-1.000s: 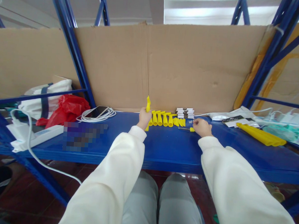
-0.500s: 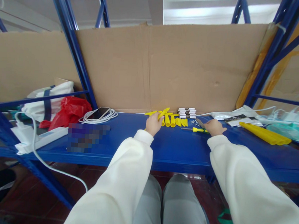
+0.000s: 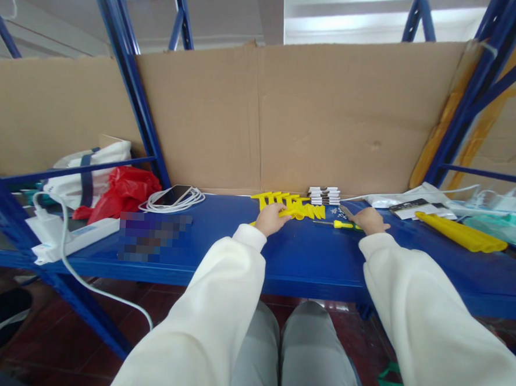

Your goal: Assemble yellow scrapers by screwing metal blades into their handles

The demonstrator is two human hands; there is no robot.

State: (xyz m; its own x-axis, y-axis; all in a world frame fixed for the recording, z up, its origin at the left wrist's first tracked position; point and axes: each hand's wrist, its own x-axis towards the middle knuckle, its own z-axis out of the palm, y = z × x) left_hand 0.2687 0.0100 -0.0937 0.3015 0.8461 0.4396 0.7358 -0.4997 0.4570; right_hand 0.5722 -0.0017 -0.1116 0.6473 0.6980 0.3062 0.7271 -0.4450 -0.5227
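My left hand [image 3: 272, 219] is closed on a yellow plastic piece [image 3: 292, 212], which lies nearly level in front of a row of similar yellow pieces [image 3: 279, 198]. My fingers hide part of it. To the right of the row are small yellow wedge-like pieces [image 3: 316, 211]. My right hand [image 3: 371, 221] is closed around the end of a flat grey blade-like tool [image 3: 346, 212] that points left; its exact kind is unclear. Just below that tool, a screwdriver [image 3: 340, 224] with a yellow handle rests on the blue shelf [image 3: 310, 260].
White stacked packs [image 3: 323, 195] stand against the cardboard panel [image 3: 324, 115]. Yellow tubes [image 3: 461, 232] and a plastic bag [image 3: 397, 197] lie at right. On the left are a coiled white cable [image 3: 169, 209], a power strip [image 3: 80, 239] and a red bag [image 3: 127, 188].
My left hand has lowered the yellow piece from a raised, tilted position toward the shelf front, uncovering more of the row behind. My right hand stays about where it was.
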